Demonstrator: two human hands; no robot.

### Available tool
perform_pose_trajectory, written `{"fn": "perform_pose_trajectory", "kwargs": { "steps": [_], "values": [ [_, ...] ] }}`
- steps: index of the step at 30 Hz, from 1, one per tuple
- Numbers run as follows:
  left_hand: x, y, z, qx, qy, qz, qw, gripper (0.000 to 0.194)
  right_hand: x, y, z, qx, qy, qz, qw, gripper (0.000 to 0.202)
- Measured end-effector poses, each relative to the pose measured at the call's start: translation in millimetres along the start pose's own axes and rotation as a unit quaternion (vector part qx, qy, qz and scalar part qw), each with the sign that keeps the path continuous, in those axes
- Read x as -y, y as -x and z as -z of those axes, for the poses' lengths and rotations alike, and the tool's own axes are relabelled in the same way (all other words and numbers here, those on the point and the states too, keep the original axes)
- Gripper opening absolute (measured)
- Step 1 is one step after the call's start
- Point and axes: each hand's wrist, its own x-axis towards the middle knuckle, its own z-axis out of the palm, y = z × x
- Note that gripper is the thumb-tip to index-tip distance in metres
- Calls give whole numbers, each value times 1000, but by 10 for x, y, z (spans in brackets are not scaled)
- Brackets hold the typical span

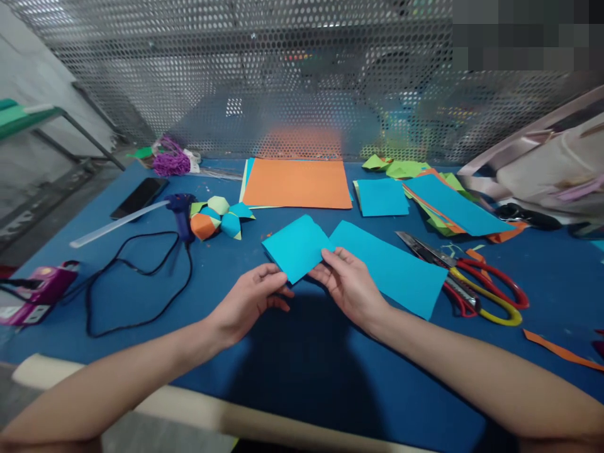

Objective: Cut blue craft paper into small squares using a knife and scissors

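Note:
Between both hands is a small blue paper square (298, 248), held a little above the table and turned like a diamond. My left hand (252, 299) pinches its lower left edge between thumb and fingers. With thumb on top and fingers beneath, my right hand (346, 283) grips the right corner. A longer blue paper strip (396, 267) lies on the table just behind and right of my right hand. Several scissors and a cutter (465, 277) with red and yellow handles rest beyond that strip's right end.
Left on the blue table (212, 365) are a glue gun (182, 214) with its looped cord, a phone (139, 197), a purple power strip (42, 292) and a folded paper flower (219, 219). Orange sheets (297, 184) and blue squares (382, 197) lie behind, before a perforated metal panel (292, 82).

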Motion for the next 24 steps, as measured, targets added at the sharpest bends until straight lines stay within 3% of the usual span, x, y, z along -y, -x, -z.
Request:
{"fn": "perform_pose_trajectory", "kwargs": {
  "steps": [3, 8, 15, 24],
  "values": [
    [26, -23, 0, -31, -34, -23, 999, 32, -22, 40, -28, 10, 15, -5, 1000, 41],
    [-7, -76, 65, -53, -27, -29, 998, 30, 37, 13, -18, 35, 59, -26, 997, 42],
    [-29, -142, 127, -64, -39, -3, 997, 26, 184, -103, 46, 57, 138, -55, 987, 43],
    [-13, -176, 155, -73, -50, -8, 996, 19, 200, -113, 53, 55, 185, -54, 980, 42]
  ]
}}
